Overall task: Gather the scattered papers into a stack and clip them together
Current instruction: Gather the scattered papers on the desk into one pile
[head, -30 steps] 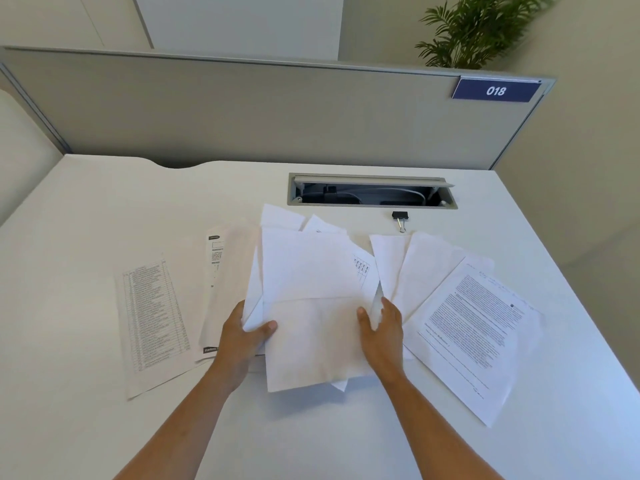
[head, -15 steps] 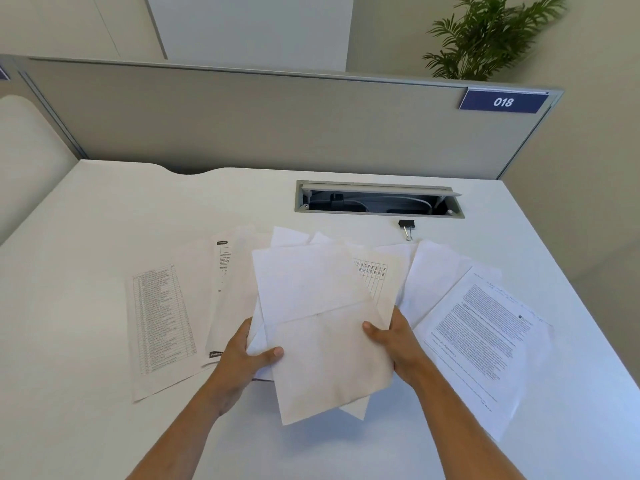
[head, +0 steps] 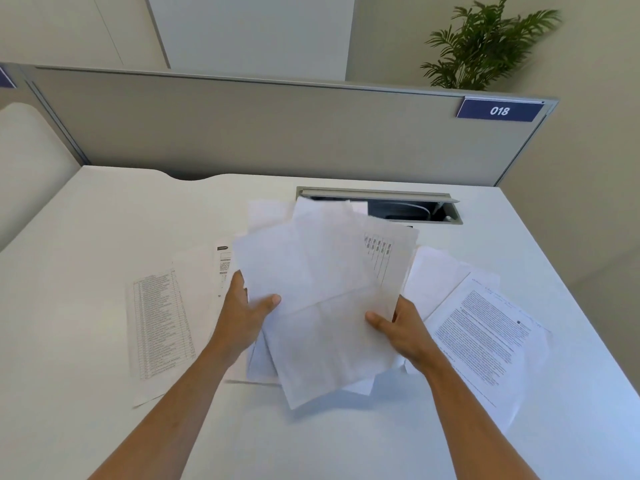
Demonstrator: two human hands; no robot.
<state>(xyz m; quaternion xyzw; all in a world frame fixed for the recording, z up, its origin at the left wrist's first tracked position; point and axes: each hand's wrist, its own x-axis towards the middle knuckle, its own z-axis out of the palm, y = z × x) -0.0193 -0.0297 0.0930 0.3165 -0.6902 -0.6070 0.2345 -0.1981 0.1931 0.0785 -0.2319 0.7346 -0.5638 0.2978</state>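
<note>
Both my hands hold a loose bundle of papers (head: 322,306) above the white worktop (head: 86,220); my left hand (head: 242,313) grips its left edge, thumb on top of the upper sheet, fingers hidden beneath; my right hand (head: 401,327) grips the right edge the same way, thumb lying across the top sheet. The bundle is uneven, sheets fanned at different angles, corners sticking out at the near and far ends; one sheet near the top right shows a printed grid of small boxes. The far edge of the bundle overlaps the left part of the cable tray opening (head: 415,209) in my view.

Other papers lie flat on the worktop; a sheet with a printed list (head: 159,323) to my left, well apart from the bundle; a sheet with a small dark logo (head: 223,268) just beside my left hand, partly covered; a page of dense text (head: 485,341) to my right, with blank sheets (head: 436,275) tucked partly under it.

A grey partition (head: 277,133) stands along the far side of the worktop, bearing a blue label reading 018 (head: 499,110); a green plant (head: 485,46) shows behind it.
</note>
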